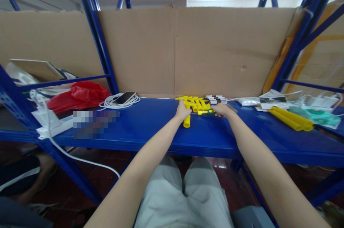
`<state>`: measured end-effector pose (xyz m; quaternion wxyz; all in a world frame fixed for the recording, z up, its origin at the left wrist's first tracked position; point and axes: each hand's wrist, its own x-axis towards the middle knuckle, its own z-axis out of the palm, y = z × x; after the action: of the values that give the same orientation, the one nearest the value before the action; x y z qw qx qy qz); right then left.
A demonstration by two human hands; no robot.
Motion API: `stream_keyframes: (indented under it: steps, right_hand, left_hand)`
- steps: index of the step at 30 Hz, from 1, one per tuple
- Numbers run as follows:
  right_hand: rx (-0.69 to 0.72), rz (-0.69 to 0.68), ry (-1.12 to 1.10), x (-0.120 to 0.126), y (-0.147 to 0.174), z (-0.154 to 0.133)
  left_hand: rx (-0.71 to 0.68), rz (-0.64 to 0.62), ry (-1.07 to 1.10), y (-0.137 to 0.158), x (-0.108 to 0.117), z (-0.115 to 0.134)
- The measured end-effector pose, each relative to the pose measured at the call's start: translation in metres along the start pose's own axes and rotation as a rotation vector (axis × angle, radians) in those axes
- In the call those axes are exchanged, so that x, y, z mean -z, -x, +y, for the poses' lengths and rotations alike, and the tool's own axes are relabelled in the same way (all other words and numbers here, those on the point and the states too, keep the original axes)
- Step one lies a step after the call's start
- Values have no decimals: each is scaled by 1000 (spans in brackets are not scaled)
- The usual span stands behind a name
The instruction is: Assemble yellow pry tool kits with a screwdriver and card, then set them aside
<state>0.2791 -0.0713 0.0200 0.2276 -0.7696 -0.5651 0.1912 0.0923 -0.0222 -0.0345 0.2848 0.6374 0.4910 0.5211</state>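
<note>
Tube (yellow) behind shelf edge

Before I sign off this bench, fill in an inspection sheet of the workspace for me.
Surface: blue shelf, items along its back and ends.
Job's things: short yellow tubes clustered loosely; yellow-and-green item in front.
Clutter: phone and red bag at left; two longer yellow tubes at right.
Grips: left grip at a short tube, right grip beside the yellow-and-green item; finger closure unclear.
Cables: coiled cable under the phone; white cable hanging below the front edge.
Surroundings: cardboard panel behind; blue posts.
</note>
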Motion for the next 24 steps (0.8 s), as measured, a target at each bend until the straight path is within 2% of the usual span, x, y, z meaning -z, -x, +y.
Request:
stream_keyframes:
  steps: [5,16,24]
  right_hand:
    - [26,2,91,1,-5,2]
    - [64,5,301,3,-14,7]
    - [91,53,364,3,-13,7]
  left_hand:
    - [5,10,-8,1,1,1]
    - [67,-23,-161,14,12,23]
    - [101,-36,-194,18,15,32]
